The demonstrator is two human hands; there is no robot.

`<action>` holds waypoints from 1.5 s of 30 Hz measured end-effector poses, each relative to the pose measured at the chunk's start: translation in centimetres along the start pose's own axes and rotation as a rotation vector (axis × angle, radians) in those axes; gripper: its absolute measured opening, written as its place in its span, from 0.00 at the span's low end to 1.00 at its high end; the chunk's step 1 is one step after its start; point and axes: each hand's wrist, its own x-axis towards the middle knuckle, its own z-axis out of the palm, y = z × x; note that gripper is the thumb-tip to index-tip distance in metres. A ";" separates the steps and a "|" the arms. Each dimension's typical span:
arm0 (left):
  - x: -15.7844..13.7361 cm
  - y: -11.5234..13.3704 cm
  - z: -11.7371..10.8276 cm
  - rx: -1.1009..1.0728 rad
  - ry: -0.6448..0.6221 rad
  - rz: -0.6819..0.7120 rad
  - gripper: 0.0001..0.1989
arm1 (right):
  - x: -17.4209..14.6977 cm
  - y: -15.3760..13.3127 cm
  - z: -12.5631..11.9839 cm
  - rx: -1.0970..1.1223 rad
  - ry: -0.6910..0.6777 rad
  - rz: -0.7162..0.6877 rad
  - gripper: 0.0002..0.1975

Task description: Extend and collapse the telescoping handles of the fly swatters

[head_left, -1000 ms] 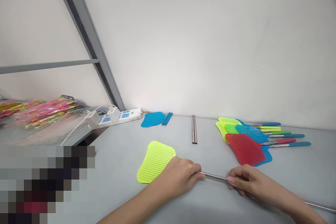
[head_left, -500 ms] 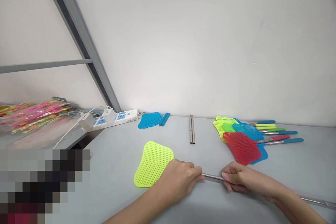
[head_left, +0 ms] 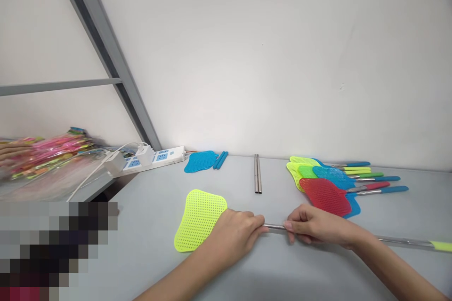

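A fly swatter with a yellow-green perforated head [head_left: 201, 218] lies across the front of the table. My left hand [head_left: 240, 230] is closed around it just right of the head, hiding the joint. My right hand [head_left: 314, 225] pinches the metal rod [head_left: 275, 226] a short way further right. Beyond my right wrist the rod runs on, extended, to a yellow-green grip [head_left: 441, 246] at the right edge of view.
Several finished-looking fly swatters [head_left: 326, 195] lie overlapped at right. Two metal rods [head_left: 258, 174] lie at the back middle, left of them blue grips [head_left: 220, 160] and blue swatter heads [head_left: 200, 162]. A power strip [head_left: 155, 160] and plastic-bagged items [head_left: 52, 155] are at left.
Both hands and the swatter have shifted left, my right hand further, so the gap between them is smaller. The yellow-green grip has come into view at right.
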 end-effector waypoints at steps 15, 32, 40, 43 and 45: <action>0.0 0.5 1.2 -0.066 -0.032 0.046 0.18 | 0.5 -0.3 2.9 0.096 0.025 -0.068 0.20; 0.8 -0.1 1.2 -0.081 -0.052 -0.007 0.20 | -0.1 1.0 0.9 0.229 -0.067 -0.059 0.18; 0.8 -0.4 0.9 -0.067 -0.044 -0.032 0.19 | -0.7 1.5 0.1 -0.018 0.125 0.014 0.19; 0.7 0.0 1.2 -0.050 -0.040 -0.006 0.19 | -0.7 1.5 0.3 -0.031 0.116 0.046 0.19; 0.6 0.4 1.5 -0.038 -0.030 0.012 0.19 | -0.7 1.6 0.5 -0.020 0.110 0.061 0.18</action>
